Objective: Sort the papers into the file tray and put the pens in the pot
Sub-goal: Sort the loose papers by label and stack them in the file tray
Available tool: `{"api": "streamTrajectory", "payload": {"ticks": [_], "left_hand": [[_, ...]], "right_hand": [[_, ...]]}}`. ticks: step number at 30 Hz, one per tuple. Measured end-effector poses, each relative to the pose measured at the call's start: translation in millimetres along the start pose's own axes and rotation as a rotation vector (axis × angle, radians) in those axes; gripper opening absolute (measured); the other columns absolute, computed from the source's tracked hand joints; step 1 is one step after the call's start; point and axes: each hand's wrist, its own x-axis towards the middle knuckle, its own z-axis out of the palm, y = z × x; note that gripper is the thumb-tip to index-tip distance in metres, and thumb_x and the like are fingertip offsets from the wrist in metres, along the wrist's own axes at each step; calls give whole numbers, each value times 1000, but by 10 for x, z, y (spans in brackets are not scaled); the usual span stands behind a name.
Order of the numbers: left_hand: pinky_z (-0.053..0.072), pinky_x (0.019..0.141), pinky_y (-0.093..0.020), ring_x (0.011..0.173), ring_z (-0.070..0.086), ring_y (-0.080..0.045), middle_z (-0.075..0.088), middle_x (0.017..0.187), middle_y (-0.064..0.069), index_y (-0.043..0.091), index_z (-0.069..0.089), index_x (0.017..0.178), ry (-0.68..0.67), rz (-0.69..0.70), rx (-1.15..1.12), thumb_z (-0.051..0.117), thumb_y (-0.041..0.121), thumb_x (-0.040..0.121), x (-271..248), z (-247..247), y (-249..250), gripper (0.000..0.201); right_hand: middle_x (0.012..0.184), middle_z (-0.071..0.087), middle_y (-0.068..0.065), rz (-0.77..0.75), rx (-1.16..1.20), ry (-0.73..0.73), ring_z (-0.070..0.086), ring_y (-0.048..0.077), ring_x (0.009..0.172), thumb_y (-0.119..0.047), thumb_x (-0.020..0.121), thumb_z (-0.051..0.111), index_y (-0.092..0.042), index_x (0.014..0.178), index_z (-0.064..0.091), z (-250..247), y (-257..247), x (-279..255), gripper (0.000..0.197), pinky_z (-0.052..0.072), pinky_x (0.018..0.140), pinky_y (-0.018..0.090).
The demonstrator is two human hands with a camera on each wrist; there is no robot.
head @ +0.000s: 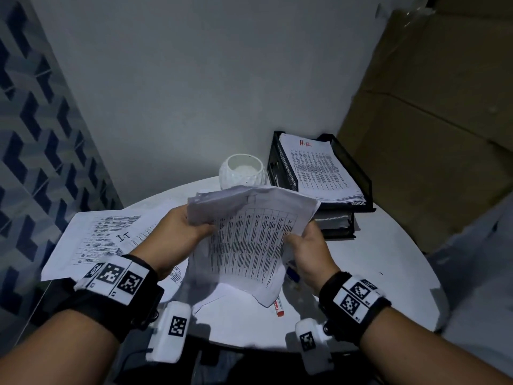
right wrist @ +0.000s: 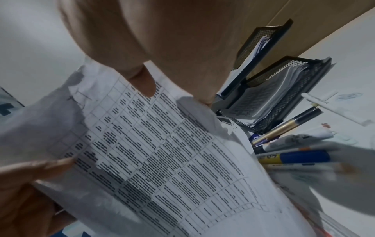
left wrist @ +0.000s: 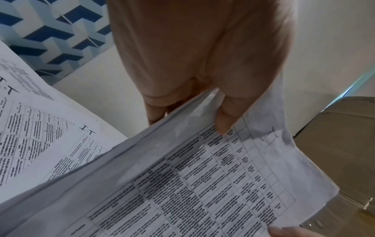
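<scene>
A: Nearest us, a red-tipped pen [head: 278,307] lies on the round table [head: 388,262], half under the bundle we hold. More pens [right wrist: 294,158] lie in a loose heap to its right, none in the pot yet.

B: And the bundle itself?

A: We have a crumpled sheaf of papers [head: 247,240] up off the table, between both hands. Our left hand [head: 177,234] pinches its left edge, thumb on top and fingers curled beneath. Our right hand [head: 308,254] clamps the right edge the same way.

B: It looks bowed and wrinkled in the middle.

A: So we'd judge the job now is to square it. We should pull the edges gently apart to flatten the bow and read the handwritten mark at the top before choosing a tier.

B: More sheets [head: 94,240] marked "IT" lie flat at the left, partly over the table's edge.

A: Ours may belong with those, but the mark on ours is too faint to read.

B: Farther off?

A: The white pot [head: 242,171] stands behind the sheaf, apparently without pens. To its right the black mesh file tray [head: 361,173] holds a stack marked "HR" on top, with lower tiers beneath. We should slide ours in level so no corner snags the mesh.
</scene>
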Motion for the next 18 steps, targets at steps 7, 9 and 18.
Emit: {"api": "streamTrajectory", "payload": {"ticks": [7,9,18], "left_hand": [[55,94,-41,101,75,-32,77,111,-19,1,76,111,-20,-110,-250,63,0,93,-32,122,55,22],[56,94,-42,102,74,-33,77,112,-19,1,75,112,-3,-87,-244,66,-1,89,-15,114,48,25],[56,95,-41,95,76,-23,81,100,-5,7,76,105,140,-48,-168,63,1,98,30,98,15,15]], "right_hand": [[103,74,19,27,88,-46,73,22,83,21,87,37,6,116,61,-1,-60,-74,40,59,61,28],[86,74,13,18,101,-66,71,14,66,21,88,35,6,108,62,-29,-107,-90,37,53,49,22],[120,65,16,42,6,89,67,27,98,12,90,49,-10,130,47,-46,49,22,46,55,73,32]]}}
